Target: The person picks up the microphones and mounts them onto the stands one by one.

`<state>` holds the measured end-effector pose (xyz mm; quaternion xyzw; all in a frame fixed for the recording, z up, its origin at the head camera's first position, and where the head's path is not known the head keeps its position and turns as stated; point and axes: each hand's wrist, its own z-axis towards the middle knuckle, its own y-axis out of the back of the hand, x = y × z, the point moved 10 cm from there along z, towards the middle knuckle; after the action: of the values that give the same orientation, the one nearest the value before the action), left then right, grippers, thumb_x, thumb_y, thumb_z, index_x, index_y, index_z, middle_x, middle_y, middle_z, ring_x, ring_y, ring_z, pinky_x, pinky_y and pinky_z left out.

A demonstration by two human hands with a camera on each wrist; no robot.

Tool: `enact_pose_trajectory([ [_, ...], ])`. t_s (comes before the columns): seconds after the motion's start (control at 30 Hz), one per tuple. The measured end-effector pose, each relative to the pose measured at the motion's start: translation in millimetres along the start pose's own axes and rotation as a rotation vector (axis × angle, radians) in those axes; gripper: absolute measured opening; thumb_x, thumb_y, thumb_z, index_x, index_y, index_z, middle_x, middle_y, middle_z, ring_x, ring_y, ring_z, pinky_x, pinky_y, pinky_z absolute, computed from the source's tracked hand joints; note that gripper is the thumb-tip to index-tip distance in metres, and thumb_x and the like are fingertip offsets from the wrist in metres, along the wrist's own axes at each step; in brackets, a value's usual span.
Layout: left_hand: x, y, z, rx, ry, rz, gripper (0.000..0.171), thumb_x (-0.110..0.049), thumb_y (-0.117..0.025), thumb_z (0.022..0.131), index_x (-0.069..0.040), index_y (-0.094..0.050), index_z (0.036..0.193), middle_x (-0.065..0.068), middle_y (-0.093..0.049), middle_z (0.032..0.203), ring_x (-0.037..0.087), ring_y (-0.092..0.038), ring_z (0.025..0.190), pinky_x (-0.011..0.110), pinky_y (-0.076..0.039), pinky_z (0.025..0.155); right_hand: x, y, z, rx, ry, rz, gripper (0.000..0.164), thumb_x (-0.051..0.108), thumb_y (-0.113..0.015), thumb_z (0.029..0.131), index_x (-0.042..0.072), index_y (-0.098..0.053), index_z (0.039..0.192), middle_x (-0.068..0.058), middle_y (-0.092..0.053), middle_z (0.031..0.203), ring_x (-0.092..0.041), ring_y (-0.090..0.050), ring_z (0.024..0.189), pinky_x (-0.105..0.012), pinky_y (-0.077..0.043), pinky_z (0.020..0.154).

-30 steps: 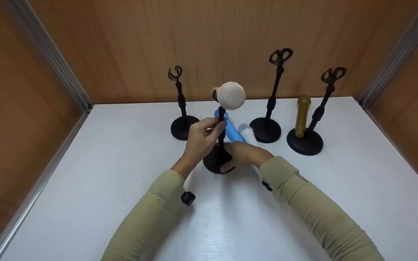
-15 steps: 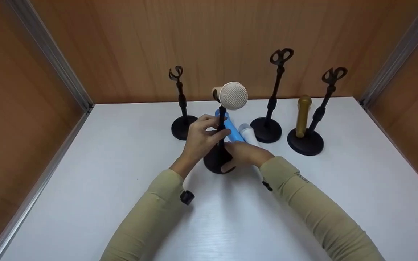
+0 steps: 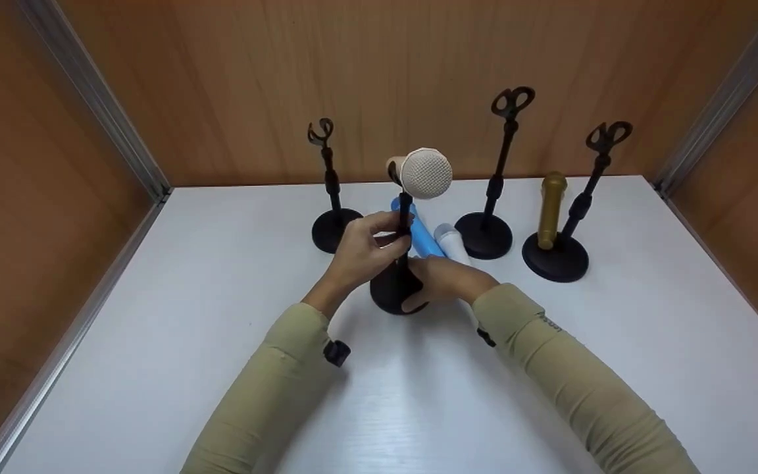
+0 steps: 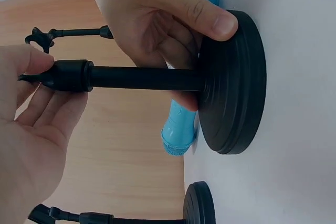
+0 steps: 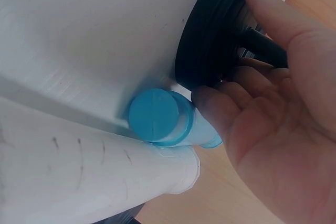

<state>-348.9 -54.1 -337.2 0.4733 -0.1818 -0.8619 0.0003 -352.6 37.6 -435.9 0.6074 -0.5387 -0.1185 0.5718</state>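
Note:
A black microphone stand (image 3: 394,289) with a round base is in front of me. Its clip holds a microphone (image 3: 426,174) with a pale mesh head facing me. My left hand (image 3: 361,253) pinches the collar of the pole between thumb and fingers; the left wrist view shows this collar (image 4: 72,75) closely. Low down, my right hand (image 3: 441,279) holds the round base (image 4: 236,82), its thumb on the upper face and the fingers behind the pole. The right wrist view shows the right fingers (image 5: 244,95) curled at the base.
Behind my right hand lie a blue microphone (image 3: 424,238) and a white microphone (image 3: 451,241). Other black stands (image 3: 330,230), (image 3: 484,235) stand towards the back wall. A gold microphone (image 3: 552,210) leans on the right stand (image 3: 555,260). Wooden panels (image 3: 379,85) border the white table (image 3: 188,276).
My left thumb has come off the pole and closed on it again, slightly lower than before. My right hand stays on the base, and the stand has hardly moved.

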Motion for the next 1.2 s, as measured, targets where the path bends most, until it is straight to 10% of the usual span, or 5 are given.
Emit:
enact_pose_trajectory([
  [0.2, 0.4, 1.6, -1.2, -0.066, 0.019, 0.040, 0.025, -0.009, -0.080, 0.089, -0.004, -0.075, 0.113, 0.006, -0.070, 0.102, 0.016, -0.067, 0.099, 0.027, -0.058, 0.085, 1, -1, 0, 0.005, 0.033, -0.004, 0.081, 0.029, -0.081, 0.089, 0.004, -0.039, 0.154, -0.014, -0.048, 0.152, -0.024, -0.051, 0.130, -0.042, -0.035, 0.116],
  [0.5, 14.0, 7.1, 2.1, 0.005, 0.087, -0.048, 0.030, -0.004, -0.079, 0.088, -0.006, -0.073, 0.118, 0.004, -0.074, 0.103, 0.019, -0.070, 0.099, 0.034, -0.058, 0.090, 3, -1, 0, -0.002, 0.003, -0.025, 0.079, 0.032, -0.081, 0.088, 0.003, -0.043, 0.151, -0.013, -0.054, 0.146, -0.024, -0.053, 0.125, -0.042, -0.037, 0.114],
  [0.8, 11.6, 11.1, -7.5, -0.090, 0.064, 0.141, 0.032, -0.015, -0.085, 0.084, -0.002, -0.075, 0.112, 0.005, -0.076, 0.101, 0.012, -0.073, 0.092, 0.026, -0.059, 0.080, 7, -6, 4, 0.016, 0.000, -0.006, 0.087, 0.034, -0.081, 0.089, 0.005, -0.033, 0.156, -0.013, -0.045, 0.154, -0.022, -0.049, 0.126, -0.041, -0.034, 0.116],
  [1.2, 23.4, -0.3, 3.5, 0.065, 0.086, -0.009, 0.021, -0.007, -0.081, 0.087, -0.003, -0.076, 0.106, 0.010, -0.076, 0.100, 0.018, -0.072, 0.092, 0.033, -0.060, 0.083, 1, -4, 0, -0.004, -0.036, -0.033, 0.080, 0.034, -0.081, 0.089, 0.002, -0.042, 0.151, -0.014, -0.057, 0.139, -0.024, -0.054, 0.111, -0.042, -0.042, 0.108],
])
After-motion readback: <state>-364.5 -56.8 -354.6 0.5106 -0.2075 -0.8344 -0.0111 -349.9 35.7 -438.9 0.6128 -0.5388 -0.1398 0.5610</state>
